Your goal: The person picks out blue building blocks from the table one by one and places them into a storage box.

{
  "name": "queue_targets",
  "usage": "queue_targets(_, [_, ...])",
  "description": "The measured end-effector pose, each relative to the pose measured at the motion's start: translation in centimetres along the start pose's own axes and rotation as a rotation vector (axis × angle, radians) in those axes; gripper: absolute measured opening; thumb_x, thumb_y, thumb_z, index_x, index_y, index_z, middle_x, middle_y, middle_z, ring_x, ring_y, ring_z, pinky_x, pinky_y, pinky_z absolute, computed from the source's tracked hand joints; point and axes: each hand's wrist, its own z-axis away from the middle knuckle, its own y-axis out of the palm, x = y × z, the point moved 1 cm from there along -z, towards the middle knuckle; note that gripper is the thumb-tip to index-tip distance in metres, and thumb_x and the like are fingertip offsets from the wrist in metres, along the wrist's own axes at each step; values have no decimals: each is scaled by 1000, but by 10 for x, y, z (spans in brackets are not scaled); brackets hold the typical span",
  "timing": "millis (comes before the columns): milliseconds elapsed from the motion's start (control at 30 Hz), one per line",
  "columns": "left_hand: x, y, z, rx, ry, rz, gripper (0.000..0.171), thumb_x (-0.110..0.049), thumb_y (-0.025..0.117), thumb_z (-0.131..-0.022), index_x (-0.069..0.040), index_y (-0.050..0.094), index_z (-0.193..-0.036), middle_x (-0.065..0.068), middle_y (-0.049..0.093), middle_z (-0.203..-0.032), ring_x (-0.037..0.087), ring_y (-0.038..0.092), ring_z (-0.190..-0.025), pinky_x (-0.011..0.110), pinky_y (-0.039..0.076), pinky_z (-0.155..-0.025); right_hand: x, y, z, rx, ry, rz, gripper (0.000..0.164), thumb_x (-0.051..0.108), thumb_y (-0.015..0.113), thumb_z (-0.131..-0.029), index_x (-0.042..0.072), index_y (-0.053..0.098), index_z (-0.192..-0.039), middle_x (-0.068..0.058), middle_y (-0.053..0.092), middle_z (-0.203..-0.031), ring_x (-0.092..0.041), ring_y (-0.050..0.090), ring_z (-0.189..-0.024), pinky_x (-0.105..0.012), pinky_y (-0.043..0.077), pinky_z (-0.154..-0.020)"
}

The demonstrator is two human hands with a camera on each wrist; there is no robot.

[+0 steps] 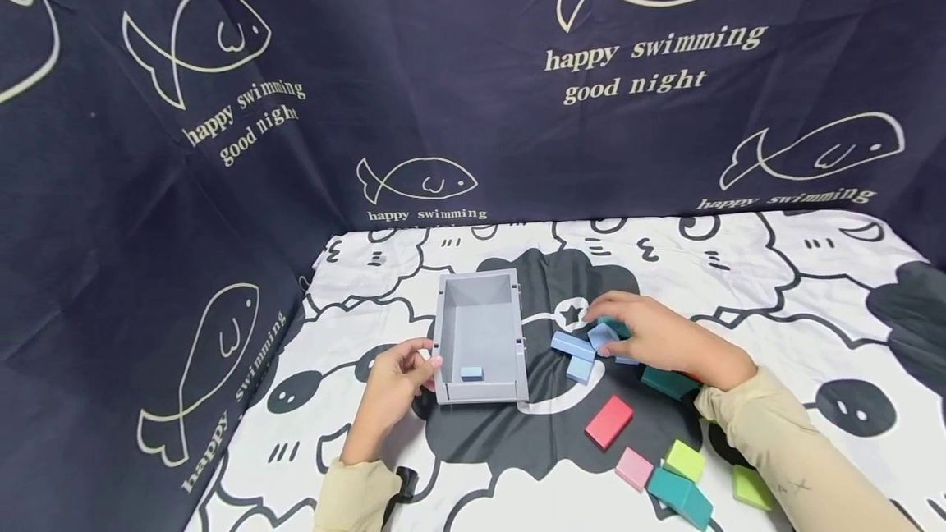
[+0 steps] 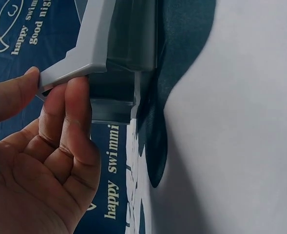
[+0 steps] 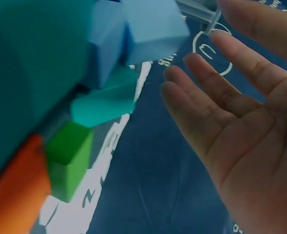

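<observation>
A grey open-topped box point(image 1: 484, 392) stands left of the blocks, with one small blue block point(image 1: 470, 373) lying inside its near end. My left hand point(image 1: 397, 382) pinches the box's left rim near the front corner between thumb and fingers; the left wrist view shows this grip close up. My right hand point(image 1: 650, 333) is over a group of light blue blocks point(image 1: 572, 345). In the right wrist view its fingers point(image 3: 231, 92) are extended and spread, with blue and teal blocks beside them. Whether the thumb touches a blue block is hard to tell.
Nearer the front lie a red block point(image 1: 609, 422), a pink block point(image 1: 634, 468), a lime block point(image 1: 683, 460) and a teal block point(image 1: 680, 497). Another lime block point(image 1: 751, 487) is beside the right sleeve. Dark fish-print cloth point(image 1: 443, 89) hangs behind the patterned tabletop cloth point(image 1: 369, 269).
</observation>
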Motion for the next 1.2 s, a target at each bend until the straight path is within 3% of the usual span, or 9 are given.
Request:
queue_targets(267, [2,2,2,9,-9,9,27,-11,72,-84,1,65,-107,20,62,-62,36,61,-56,24,43,-45,-3,6,6,61,13,15,35,3,76,-74,5,67,-108,-8,63,-108,-22,58,-97,-46,50,-78])
queue_targets(500, [3,0,2,-1,28,-7,23,-8,71,-84,0,66,-104,15,60,-59,34,60,-53,23,42,-45,-4,8,5,35,-9,27,32,-1,75,-72,7,68,-102,-5,65,-103,-19,59,-91,-44,51,-76])
queue_targets(933, [1,-1,2,3,23,-21,23,-10,71,-84,-1,66,-104,13,61,-58,34,58,-52,23,42,-46,-3,9,4,-28,-43,51,26,-4,77,-69,7,69,-91,-4,65,-93,-16,59,-81,-41,52,-68])
queue_targets(1200, [0,-3,0,10,23,-37,22,-11,71,-84,-1,66,-104,12,60,-58,32,57,-52,23,42,-46,-3,6,2,-30,-63,61,25,-5,77,-67,4,71,-89,-5,66,-90,-18,61,-82,-42,53,-70])
